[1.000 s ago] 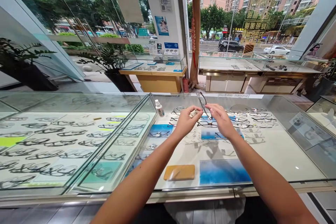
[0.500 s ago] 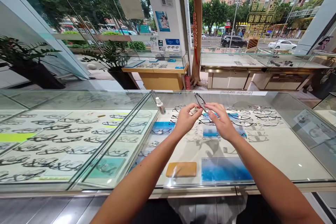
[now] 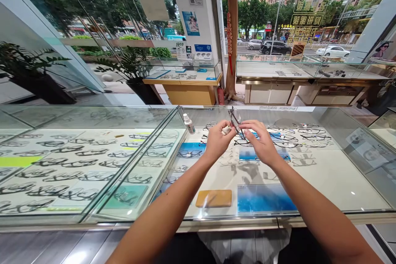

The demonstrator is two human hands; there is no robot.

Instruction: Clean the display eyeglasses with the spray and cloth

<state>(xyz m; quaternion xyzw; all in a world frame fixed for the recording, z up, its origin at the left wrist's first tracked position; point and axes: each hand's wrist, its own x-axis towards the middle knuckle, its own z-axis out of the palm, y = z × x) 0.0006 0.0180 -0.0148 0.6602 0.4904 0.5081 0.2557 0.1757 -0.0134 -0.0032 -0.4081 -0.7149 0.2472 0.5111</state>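
Head view shows eyeglasses (image 3: 235,119) raised, not set down, above the glass display case (image 3: 328,185). The left hand (image 3: 217,138) grips a bunched pale cloth (image 3: 226,130) beside them; the right hand (image 3: 261,140) pinches their frame. A white bottle (image 3: 188,125) stands left.

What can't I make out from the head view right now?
All in the head view:
- Most of the pale cloth: hidden by the left hand.
- Whether the right hand's fingertips touch the held glasses' lens: too small.
- Label text on the white bottle: too small.
- Right edge of the large blue sheet: partly behind the right forearm.
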